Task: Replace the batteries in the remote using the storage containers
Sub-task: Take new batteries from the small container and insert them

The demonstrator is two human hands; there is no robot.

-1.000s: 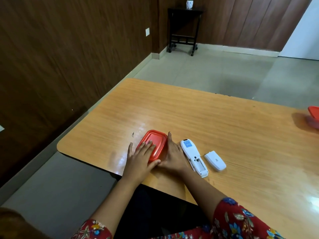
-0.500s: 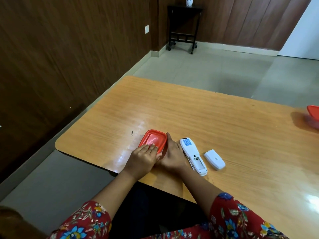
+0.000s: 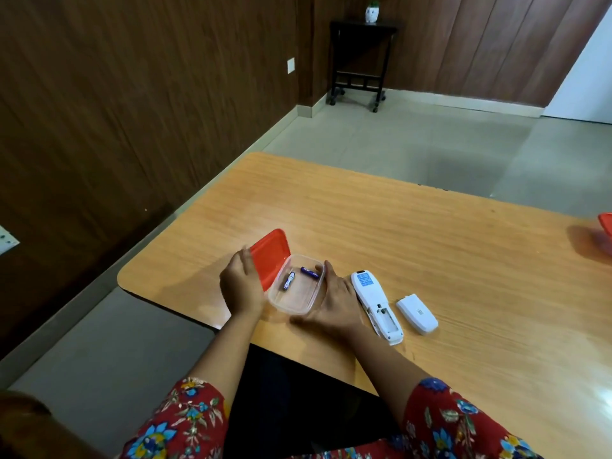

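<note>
A clear plastic container (image 3: 295, 302) stands uncovered near the table's front edge with two blue batteries (image 3: 288, 280) lying inside. My left hand (image 3: 240, 286) holds its red lid (image 3: 269, 256) tilted up over the container's left side. My right hand (image 3: 334, 298) grips the container's right wall. Just right of that hand lies the white remote (image 3: 376, 304), face down, its battery bay uncovered and showing no batteries. The remote's white battery cover (image 3: 416, 313) rests on the table beside it.
The wooden table (image 3: 414, 233) has a rounded corner to the left of my hands. A second red-lidded container (image 3: 606, 223) sits at the far right edge of the frame. A black side table (image 3: 361, 61) stands against the far wall.
The red lid was shut on the container under my left hand; now the lid is off and raised to the left, showing the batteries. My right hand stays against the container's right side.
</note>
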